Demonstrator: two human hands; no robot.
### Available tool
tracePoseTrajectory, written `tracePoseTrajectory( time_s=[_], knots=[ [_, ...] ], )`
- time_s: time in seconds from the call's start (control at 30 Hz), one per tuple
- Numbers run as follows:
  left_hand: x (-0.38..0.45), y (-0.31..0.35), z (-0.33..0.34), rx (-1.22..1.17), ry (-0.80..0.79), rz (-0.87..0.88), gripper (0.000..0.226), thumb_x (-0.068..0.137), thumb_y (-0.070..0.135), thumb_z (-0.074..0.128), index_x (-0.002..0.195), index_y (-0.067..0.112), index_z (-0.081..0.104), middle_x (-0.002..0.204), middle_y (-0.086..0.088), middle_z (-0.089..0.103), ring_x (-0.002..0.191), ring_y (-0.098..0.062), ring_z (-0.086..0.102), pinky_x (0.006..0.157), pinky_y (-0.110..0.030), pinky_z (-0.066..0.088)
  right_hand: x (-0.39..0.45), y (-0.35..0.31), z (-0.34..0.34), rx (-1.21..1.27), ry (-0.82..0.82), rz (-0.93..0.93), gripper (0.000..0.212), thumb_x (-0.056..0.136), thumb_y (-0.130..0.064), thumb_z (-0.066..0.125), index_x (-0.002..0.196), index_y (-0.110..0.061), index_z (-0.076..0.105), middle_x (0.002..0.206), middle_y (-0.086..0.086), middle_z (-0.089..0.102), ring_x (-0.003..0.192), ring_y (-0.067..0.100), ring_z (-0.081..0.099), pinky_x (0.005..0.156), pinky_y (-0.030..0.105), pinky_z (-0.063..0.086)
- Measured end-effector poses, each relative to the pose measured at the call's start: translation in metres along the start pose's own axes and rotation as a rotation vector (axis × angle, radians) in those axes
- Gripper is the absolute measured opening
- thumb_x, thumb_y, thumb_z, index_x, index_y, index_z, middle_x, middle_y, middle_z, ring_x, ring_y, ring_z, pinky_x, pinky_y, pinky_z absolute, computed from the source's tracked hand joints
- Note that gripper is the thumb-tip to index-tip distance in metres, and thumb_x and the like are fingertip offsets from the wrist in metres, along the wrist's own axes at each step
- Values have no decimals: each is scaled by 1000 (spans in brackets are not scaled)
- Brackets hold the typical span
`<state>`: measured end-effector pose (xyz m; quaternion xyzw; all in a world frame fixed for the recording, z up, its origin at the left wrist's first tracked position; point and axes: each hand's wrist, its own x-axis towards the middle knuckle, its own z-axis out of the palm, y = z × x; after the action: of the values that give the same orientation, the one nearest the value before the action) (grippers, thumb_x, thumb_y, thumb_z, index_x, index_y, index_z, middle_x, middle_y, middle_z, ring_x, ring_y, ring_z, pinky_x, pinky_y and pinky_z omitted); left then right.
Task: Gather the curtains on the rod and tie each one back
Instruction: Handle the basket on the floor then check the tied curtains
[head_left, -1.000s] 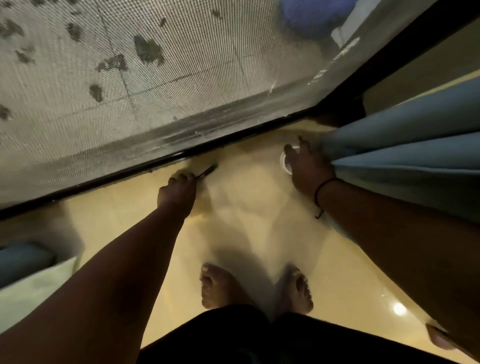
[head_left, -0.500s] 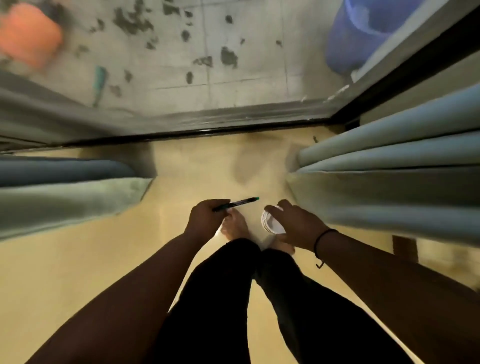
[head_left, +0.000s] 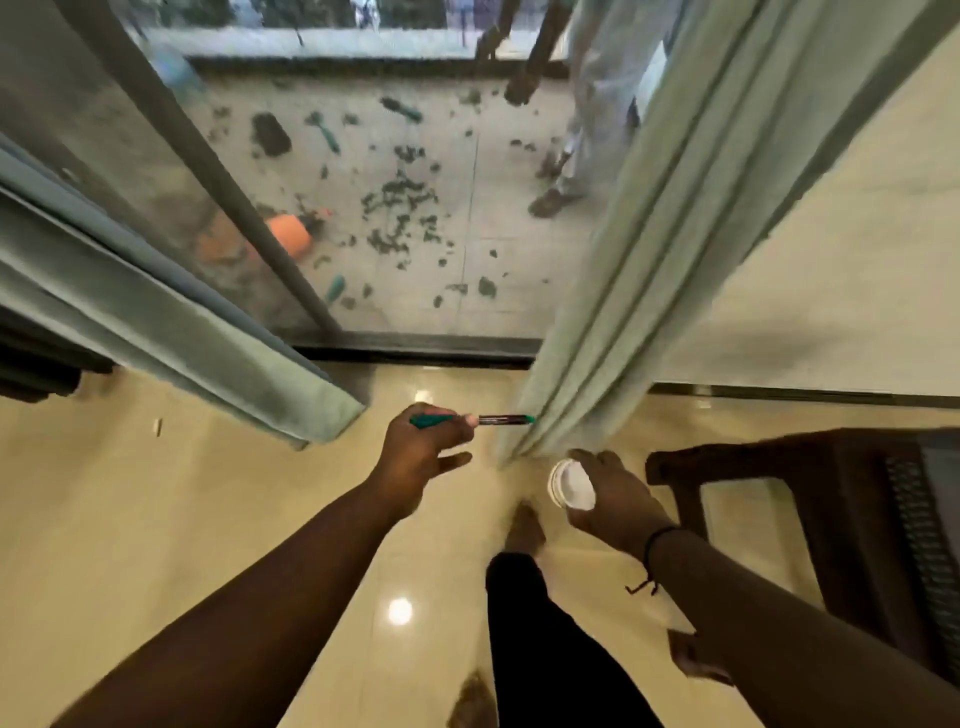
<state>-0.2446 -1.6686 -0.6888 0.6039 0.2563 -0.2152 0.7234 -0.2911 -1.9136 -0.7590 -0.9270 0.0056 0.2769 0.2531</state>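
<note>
My left hand pinches a green pen, its tip just beside the right curtain. My right hand grips a white roll near that curtain's hem. Left curtain hangs well apart.

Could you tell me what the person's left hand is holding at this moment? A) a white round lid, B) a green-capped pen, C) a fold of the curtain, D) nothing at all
B: the left hand pinches a green-capped pen pointing toward the right curtain, while the white round object sits in the right hand.
</note>
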Motion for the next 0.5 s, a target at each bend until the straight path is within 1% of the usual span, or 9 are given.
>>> tracePoseTrajectory(
  time_s=[0.07,0.17,0.23,0.27,0.33,0.37,0.43,0.5],
  knots=[
    [-40,-3,11,-60,-33,21,24,76,4,75,82,13,54,87,-12,67,87,-24,67,70,-37,59,-54,1,-10,106,106,60,82,71,-27,74,142,-21,33,129,7,44,117,27,50,91,27,40],
    [-97,-16,31,-68,-94,2,27,75,0,75,82,14,53,96,-19,65,91,-28,67,78,-44,57,-135,14,-26,223,222,119,79,67,-25,78,134,-19,38,130,4,46,120,25,46,98,31,38],
    [-132,-27,54,-49,-126,-10,37,75,-3,74,95,14,49,100,-22,64,89,-29,68,76,-43,58,-185,29,-41,248,305,138,72,64,-27,80,126,-23,43,124,-1,49,114,21,49,93,27,39],
    [-146,-32,70,-49,-140,-3,45,75,-4,74,103,13,43,102,-22,64,88,-30,68,75,-42,59,-209,38,-49,265,349,148,69,64,-27,80,123,-25,44,120,-5,50,109,16,50,90,24,37],
    [-165,-44,105,-44,-159,14,58,76,-5,73,110,17,32,104,-23,62,84,-30,69,75,-40,59,-248,57,-64,283,380,171,68,67,-26,81,124,-25,44,116,-10,47,104,10,47,90,22,36],
    [-175,-52,128,-32,-172,15,61,77,-5,72,112,19,29,104,-24,62,81,-30,69,75,-40,59,-269,72,-72,271,383,186,69,68,-26,81,125,-25,43,117,-9,48,105,11,48,91,24,38],
    [-195,-71,179,-13,-212,5,62,81,-5,69,117,21,25,100,-22,61,73,-25,68,70,-35,60,-309,106,-85,231,398,226,70,68,-28,80,126,-24,42,124,-2,50,109,18,51,92,28,42],
    [-209,-94,228,30,-232,14,57,87,-5,61,121,20,23,99,-19,58,69,-19,63,63,-30,58,-343,141,-95,217,422,273,77,69,-28,80,133,-21,39,133,2,47,118,23,49,97,30,39]
  ],
)
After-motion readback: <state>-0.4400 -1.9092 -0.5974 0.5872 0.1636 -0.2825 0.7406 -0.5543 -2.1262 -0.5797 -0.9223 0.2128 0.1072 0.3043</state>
